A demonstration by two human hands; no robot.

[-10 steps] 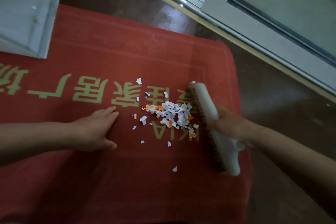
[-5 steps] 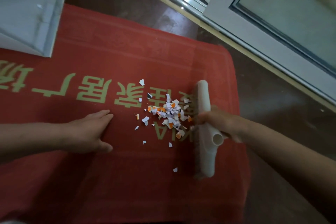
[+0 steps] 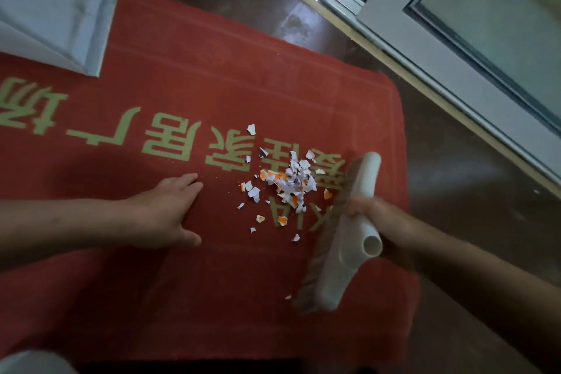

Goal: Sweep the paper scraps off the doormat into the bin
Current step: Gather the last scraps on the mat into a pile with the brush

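A red doormat [image 3: 188,64] with pale gold lettering covers most of the floor in view. White and orange paper scraps [image 3: 291,184] lie in a small heap on its right half, with several loose bits around it. My right hand [image 3: 368,211] grips a white broom head [image 3: 346,240], whose bristles face the heap just right of it. My left hand [image 3: 165,209] presses flat on the mat, fingers straight, left of the scraps. A white dustpan [image 3: 51,6] lies at the mat's far left corner.
Dark brown floor [image 3: 473,209] borders the mat on the right. A white sliding-door frame and track [image 3: 425,48] run diagonally across the top right. A pale object [image 3: 33,363] shows at the bottom left corner.
The broom head swept left into the scraps and bunched them tighter, then drew back a little to the right. My left hand stayed pressed on the mat.
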